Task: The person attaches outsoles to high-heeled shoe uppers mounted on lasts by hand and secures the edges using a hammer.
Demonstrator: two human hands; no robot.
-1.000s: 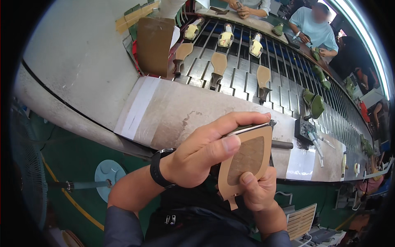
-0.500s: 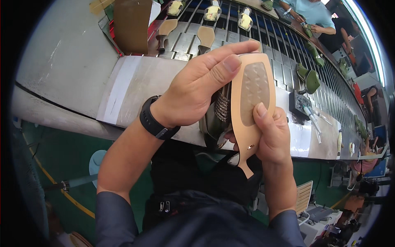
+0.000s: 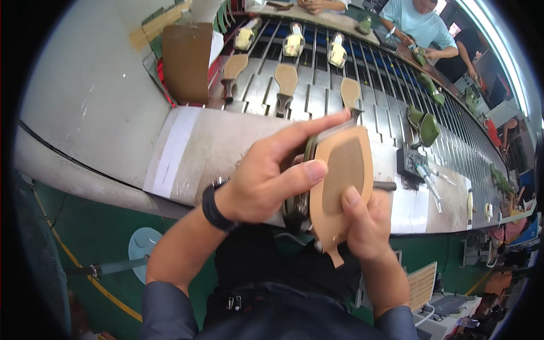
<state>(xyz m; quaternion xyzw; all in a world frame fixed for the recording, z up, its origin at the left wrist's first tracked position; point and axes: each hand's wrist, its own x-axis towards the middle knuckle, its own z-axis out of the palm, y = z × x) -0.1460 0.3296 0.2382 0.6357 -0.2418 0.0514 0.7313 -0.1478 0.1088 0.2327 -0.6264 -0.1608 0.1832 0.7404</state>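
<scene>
Between my two hands is a dark green shoe [image 3: 297, 212], held with its tan sole [image 3: 344, 170] facing up. The sole has a darker, sunken oval in the middle and a narrow tail at the lower end. My left hand [image 3: 269, 184] wraps the shoe's left side, thumb on the sole's edge and fingers stretched along the toe end. My right hand [image 3: 368, 224] grips the other side, its thumb pressing on the sole's face. Most of the upper is hidden under the sole and hands. A short dark rod [image 3: 386, 186] shows beside my right hand; I cannot tell what it belongs to.
Three loose tan soles [image 3: 286, 79] lie on the metal slatted conveyor [image 3: 317, 107], with yellow-stuffed shoes [image 3: 293, 42] beyond. Green shoes [image 3: 426, 129] stand to the right. A black block [image 3: 409, 163] and brushes [image 3: 428, 181] sit on the bench. Across the conveyor, a person [image 3: 419, 25] handles a green shoe.
The view has shifted, so the bench sits lower in it. My hands and the shoe have come lower and nearer me. My left thumb has moved down the sole's edge from the toe end.
</scene>
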